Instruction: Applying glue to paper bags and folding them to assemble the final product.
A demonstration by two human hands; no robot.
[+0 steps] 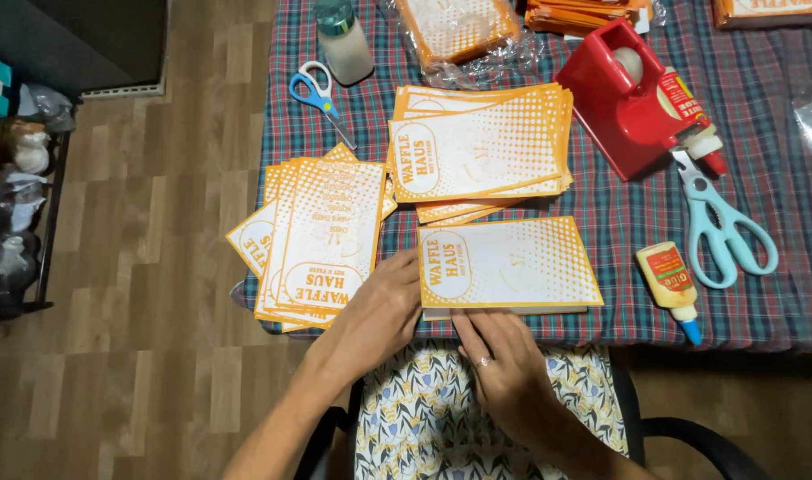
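An orange-and-white printed paper sheet (513,262) lies flat at the near edge of the plaid-covered table (761,169). My left hand (379,316) rests at its left edge, fingers touching the sheet. My right hand (504,360), with a ring on one finger, presses its fingertips against the sheet's near edge, where a lower layer shows. A fanned pile of the same sheets (317,236) lies to the left, partly over the table edge. Another stack (481,147) sits just behind the sheet.
A red tape dispenser (624,98), a glue bottle (671,280), light blue scissors (721,227), blue-handled scissors (317,93) and a clear bottle (344,40) are on the table. Wrapped packs of sheets (455,27) lie at the back. Wooden floor and a shelf lie left.
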